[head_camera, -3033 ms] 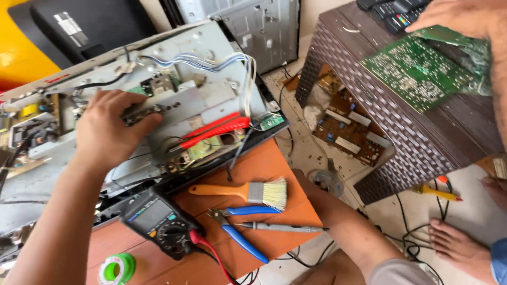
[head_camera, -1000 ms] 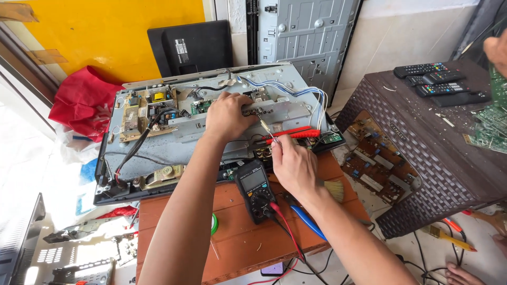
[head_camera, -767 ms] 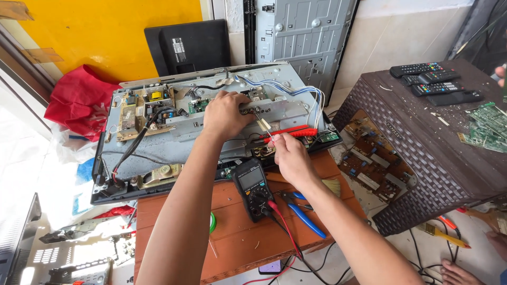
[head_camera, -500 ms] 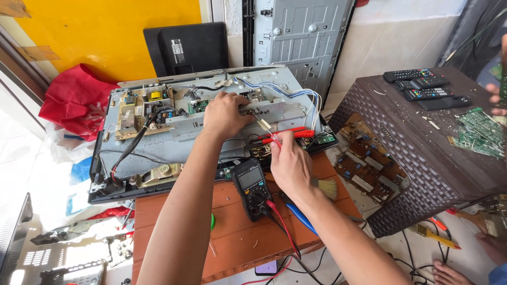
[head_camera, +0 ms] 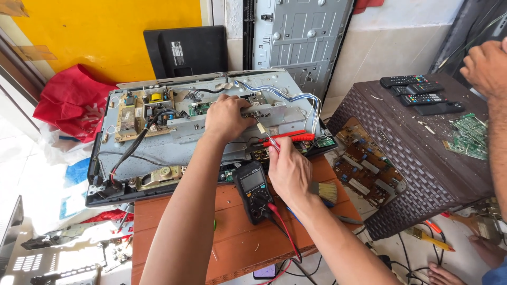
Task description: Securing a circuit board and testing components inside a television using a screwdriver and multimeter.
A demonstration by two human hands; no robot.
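An opened flat-screen TV chassis lies face down with its circuit boards bare. My left hand rests on its middle, fingers curled over a grey metal bracket. My right hand pinches a thin tool whose pale tip points up at the bracket's lower edge. Red-handled pliers lie just right of the tool. A black multimeter with red and black leads sits on the orange board under my right wrist.
A paintbrush lies beside my right hand. A brown wicker table at the right holds remotes and green circuit boards; another person's hand reaches over it. A red cloth lies left; cables and tools litter the floor.
Three seconds ago only my left hand was on the chassis; my right hand has since come in with the thin tool. Over the last second both hands have hardly moved.
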